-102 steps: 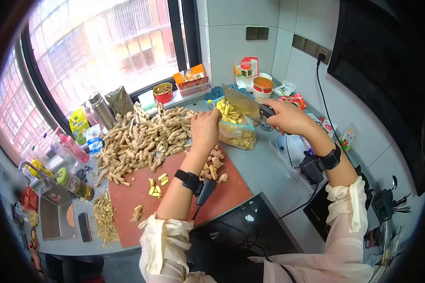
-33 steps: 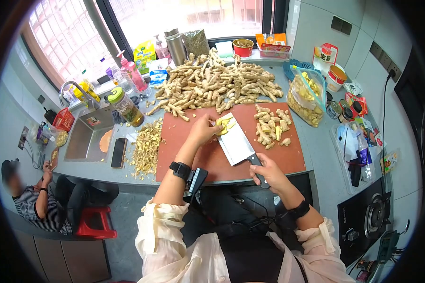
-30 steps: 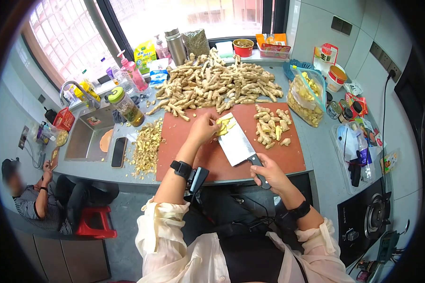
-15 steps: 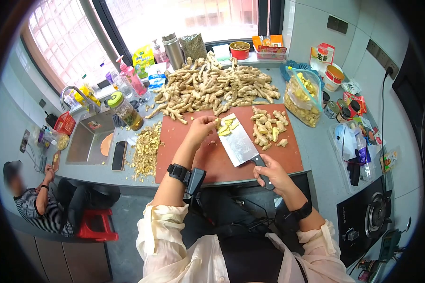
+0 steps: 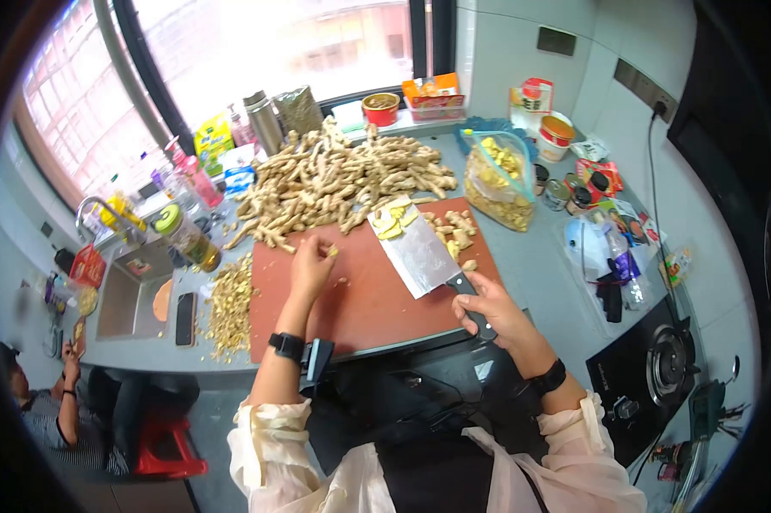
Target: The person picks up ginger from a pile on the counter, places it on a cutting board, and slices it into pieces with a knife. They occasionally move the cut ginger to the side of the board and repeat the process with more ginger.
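Red board (image 5: 377,295): ginger slices (image 5: 391,227) atop gripped cleaver (image 5: 417,252)

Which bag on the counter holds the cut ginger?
Start at the red cutting board; off its far right corner stands a clear plastic bag. It alone is see-through and full of yellow pieces, while the packets by the window are printed.
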The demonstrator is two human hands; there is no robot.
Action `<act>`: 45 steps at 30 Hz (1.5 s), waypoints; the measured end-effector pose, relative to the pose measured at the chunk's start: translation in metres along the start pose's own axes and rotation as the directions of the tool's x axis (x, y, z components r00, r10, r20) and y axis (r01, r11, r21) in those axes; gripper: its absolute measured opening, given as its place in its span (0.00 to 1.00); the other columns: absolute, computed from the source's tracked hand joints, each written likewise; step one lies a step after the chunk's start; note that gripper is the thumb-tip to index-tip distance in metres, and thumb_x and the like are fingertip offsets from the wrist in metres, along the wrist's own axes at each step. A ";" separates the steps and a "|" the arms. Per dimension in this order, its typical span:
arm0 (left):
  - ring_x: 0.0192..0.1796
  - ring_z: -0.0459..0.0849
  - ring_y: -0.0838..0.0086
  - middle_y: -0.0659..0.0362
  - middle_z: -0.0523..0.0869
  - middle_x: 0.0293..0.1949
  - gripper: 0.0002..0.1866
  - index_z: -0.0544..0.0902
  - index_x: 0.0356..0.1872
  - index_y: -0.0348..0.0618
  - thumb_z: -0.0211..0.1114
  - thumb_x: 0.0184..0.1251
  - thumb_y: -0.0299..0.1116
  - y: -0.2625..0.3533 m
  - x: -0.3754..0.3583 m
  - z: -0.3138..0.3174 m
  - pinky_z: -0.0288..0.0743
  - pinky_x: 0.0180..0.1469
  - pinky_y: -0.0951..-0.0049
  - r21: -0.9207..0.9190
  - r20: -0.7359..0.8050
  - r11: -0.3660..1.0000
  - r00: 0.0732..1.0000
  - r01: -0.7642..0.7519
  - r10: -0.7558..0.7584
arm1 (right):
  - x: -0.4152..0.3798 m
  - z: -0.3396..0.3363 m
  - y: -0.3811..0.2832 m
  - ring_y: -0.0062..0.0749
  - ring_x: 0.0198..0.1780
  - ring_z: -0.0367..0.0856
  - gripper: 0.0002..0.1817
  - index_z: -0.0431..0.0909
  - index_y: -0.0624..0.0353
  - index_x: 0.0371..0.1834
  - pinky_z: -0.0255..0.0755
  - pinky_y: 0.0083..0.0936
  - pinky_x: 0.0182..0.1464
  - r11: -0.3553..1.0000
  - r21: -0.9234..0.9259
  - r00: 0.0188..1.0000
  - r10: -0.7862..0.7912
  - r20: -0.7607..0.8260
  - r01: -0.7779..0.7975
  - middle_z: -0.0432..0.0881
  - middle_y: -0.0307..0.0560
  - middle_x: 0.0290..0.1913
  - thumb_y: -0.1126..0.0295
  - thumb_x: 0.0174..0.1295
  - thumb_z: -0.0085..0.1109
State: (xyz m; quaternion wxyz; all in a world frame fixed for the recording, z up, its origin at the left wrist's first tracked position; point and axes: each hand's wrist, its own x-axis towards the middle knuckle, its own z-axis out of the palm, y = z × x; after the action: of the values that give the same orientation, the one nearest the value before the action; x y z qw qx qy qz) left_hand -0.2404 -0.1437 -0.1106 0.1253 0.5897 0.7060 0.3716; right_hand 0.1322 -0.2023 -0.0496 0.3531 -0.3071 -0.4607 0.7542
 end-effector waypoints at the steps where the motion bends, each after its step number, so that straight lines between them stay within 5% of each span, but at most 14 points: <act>1: 0.40 0.87 0.61 0.53 0.86 0.36 0.12 0.85 0.44 0.43 0.72 0.62 0.33 0.002 -0.004 -0.002 0.81 0.44 0.60 0.030 0.016 1.000 1.000 -0.006 0.006 | -0.005 -0.004 -0.012 0.21 0.23 0.75 0.29 0.60 0.67 0.74 0.69 0.15 0.27 0.999 0.025 0.999 -0.026 -0.035 0.027 0.79 0.46 0.33 0.74 0.72 0.58; 5: 0.40 0.87 0.61 0.54 0.86 0.37 0.11 0.85 0.43 0.44 0.72 0.63 0.35 0.002 -0.012 0.000 0.80 0.43 0.60 0.095 0.038 0.994 0.998 0.046 -0.050 | -0.026 -0.032 -0.068 0.22 0.23 0.76 0.32 0.60 0.68 0.75 0.69 0.17 0.26 0.992 0.011 0.987 -0.125 -0.100 0.127 0.81 0.46 0.34 0.73 0.71 0.61; 9: 0.40 0.87 0.61 0.55 0.86 0.37 0.10 0.85 0.42 0.45 0.72 0.64 0.36 0.000 -0.014 0.001 0.79 0.42 0.59 0.079 0.100 0.993 0.991 0.083 -0.091 | -0.039 -0.053 -0.127 0.22 0.22 0.76 0.31 0.62 0.69 0.74 0.68 0.17 0.23 0.951 -0.229 0.900 -0.277 -0.337 0.207 0.82 0.47 0.33 0.73 0.70 0.61; 17: 0.39 0.87 0.61 0.56 0.87 0.36 0.08 0.84 0.41 0.45 0.72 0.67 0.35 -0.011 -0.020 0.005 0.79 0.42 0.59 0.027 0.118 0.993 0.986 0.112 -0.114 | -0.021 -0.104 -0.170 0.19 0.21 0.76 0.25 0.69 0.69 0.68 0.69 0.18 0.23 0.869 -0.487 0.888 -0.287 -0.358 0.084 0.82 0.44 0.31 0.74 0.69 0.59; 27: 0.39 0.88 0.62 0.56 0.89 0.35 0.08 0.85 0.42 0.45 0.72 0.67 0.35 -0.015 -0.023 -0.004 0.79 0.42 0.59 0.056 0.093 0.991 0.987 0.123 -0.127 | -0.023 -0.079 -0.170 0.22 0.23 0.78 0.30 0.72 0.62 0.71 0.73 0.24 0.26 0.392 -0.907 0.788 -0.507 -0.350 -0.150 0.83 0.45 0.34 0.72 0.62 0.62; 31: 0.41 0.88 0.61 0.56 0.89 0.37 0.09 0.85 0.42 0.45 0.71 0.67 0.36 -0.011 -0.022 -0.004 0.80 0.43 0.59 0.077 0.076 0.993 0.993 0.085 -0.091 | -0.030 -0.085 -0.171 0.21 0.23 0.78 0.30 0.72 0.61 0.71 0.72 0.23 0.26 0.407 -0.903 0.803 -0.488 -0.342 -0.138 0.83 0.44 0.36 0.72 0.63 0.62; 36: 0.47 0.88 0.56 0.55 0.89 0.41 0.11 0.86 0.43 0.47 0.70 0.64 0.40 -0.018 -0.022 -0.012 0.81 0.47 0.56 0.158 0.024 0.986 0.998 0.054 -0.059 | -0.046 -0.065 -0.158 0.19 0.21 0.74 0.29 0.68 0.63 0.74 0.66 0.15 0.22 0.707 -0.678 0.797 -0.521 -0.305 0.202 0.81 0.44 0.34 0.75 0.68 0.58; 41: 0.47 0.89 0.58 0.55 0.91 0.41 0.10 0.88 0.42 0.47 0.70 0.63 0.38 -0.010 -0.024 -0.026 0.81 0.47 0.56 0.225 0.133 0.962 0.973 0.158 -0.191 | -0.057 -0.028 -0.111 0.24 0.20 0.75 0.31 0.66 0.66 0.73 0.68 0.20 0.23 0.931 -0.353 0.932 -0.211 -0.294 0.099 0.82 0.49 0.34 0.76 0.66 0.60; 45: 0.43 0.90 0.58 0.53 0.91 0.36 0.13 0.89 0.42 0.44 0.73 0.65 0.41 -0.006 -0.031 -0.027 0.82 0.45 0.58 0.245 0.126 0.960 0.977 0.135 -0.170 | -0.040 -0.018 -0.035 0.26 0.23 0.77 0.29 0.67 0.67 0.72 0.71 0.20 0.27 0.982 -0.186 0.989 0.004 -0.145 -0.032 0.83 0.48 0.34 0.75 0.68 0.60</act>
State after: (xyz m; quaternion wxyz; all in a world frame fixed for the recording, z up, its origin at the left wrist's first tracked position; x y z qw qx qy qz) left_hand -0.2525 -0.1825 -0.1042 0.1343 0.5698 0.7773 0.2305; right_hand 0.1778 -0.2147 -0.0195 0.3482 -0.3969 -0.5003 0.6863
